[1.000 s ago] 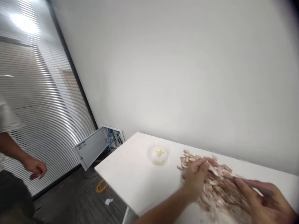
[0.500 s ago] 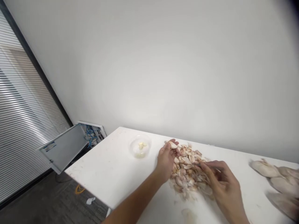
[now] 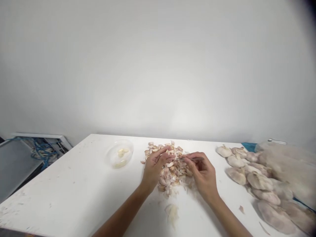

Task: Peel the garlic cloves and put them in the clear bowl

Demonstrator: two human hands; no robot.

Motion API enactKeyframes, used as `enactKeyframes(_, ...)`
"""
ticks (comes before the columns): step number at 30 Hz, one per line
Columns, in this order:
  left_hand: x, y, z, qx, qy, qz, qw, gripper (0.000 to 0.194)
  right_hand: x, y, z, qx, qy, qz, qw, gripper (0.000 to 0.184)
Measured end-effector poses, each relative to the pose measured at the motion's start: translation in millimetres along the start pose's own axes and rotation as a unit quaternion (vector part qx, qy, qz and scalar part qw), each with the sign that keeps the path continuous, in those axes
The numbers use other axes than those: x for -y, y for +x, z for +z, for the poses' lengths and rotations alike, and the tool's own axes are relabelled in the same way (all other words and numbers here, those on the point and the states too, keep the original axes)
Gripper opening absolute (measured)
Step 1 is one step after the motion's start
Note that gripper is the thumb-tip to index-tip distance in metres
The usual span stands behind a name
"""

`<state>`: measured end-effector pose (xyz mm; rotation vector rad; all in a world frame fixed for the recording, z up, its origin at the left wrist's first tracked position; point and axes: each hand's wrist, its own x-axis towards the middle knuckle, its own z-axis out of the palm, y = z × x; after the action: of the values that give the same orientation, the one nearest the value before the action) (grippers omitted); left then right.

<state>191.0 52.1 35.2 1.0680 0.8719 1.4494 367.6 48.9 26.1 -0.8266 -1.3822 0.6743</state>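
Observation:
A heap of unpeeled garlic cloves (image 3: 170, 177) with loose skins lies on the white table. Over its left side, my left hand (image 3: 153, 167) is closed, thumb and fingers around a garlic clove (image 3: 172, 153) that is partly hidden. My right hand (image 3: 203, 174) is at the right of the heap, pinching a thin, dark metal tool (image 3: 197, 159) whose tip points left toward the clove. Most of the tool is covered by the fingers, so its kind is unclear. Left of the hands, a clear round container (image 3: 108, 156) holds a few peeled cloves (image 3: 122, 152).
Several whole garlic bulbs (image 3: 259, 181) lie at the right beside a translucent bag (image 3: 291, 164). A piece of dry skin (image 3: 172, 212) is near the front. The wall (image 3: 158, 65) rises behind the table (image 3: 81, 177). An open cabinet with blue cables (image 3: 43, 149) stands at the far left.
The view has turned right, bringing more bulbs and the bag into sight. My left hand has turned its fingers down toward the heap and closer to my right hand, which still holds the tool.

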Motion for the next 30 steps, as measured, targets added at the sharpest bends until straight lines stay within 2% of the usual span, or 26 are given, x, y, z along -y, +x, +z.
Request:
enactKeyframes(4,5.5,-1.5,-1.7,0.039,-0.007,-0.024,0.999,0.04,5.4,-2.6,4.6,-0.069,0.011,0.004,0.998,0.011)
enactKeyframes(13,11.5,-5.2,6.3,0.085,-0.047,-0.023,0.995,0.028,8.0,-7.5,13.0,-0.095,0.048,0.061,0.992,0.017)
enactKeyframes(22,7.9,-7.7,8.7,0.074,-0.064,-0.033,0.995,0.026,0.2,-8.6,12.3,-0.067,0.079,0.112,0.988,0.025)
enactKeyframes(27,21.9,-5.7,10.4,0.088,-0.095,-0.056,0.99,0.03,-6.6,-9.4,3.2,-0.051,0.067,0.13,0.988,0.034)
enactKeyframes(29,19.1,-4.3,1.2,0.087,-0.105,-0.072,0.988,0.031,-11.9,-11.4,16.9,-0.058,0.029,0.123,0.99,0.036)
enactKeyframes(30,11.9,-3.3,-8.2,0.075,-0.093,-0.071,0.99,0.029,-14.6,-12.0,31.6,-0.084,-0.003,0.105,0.991,0.036)
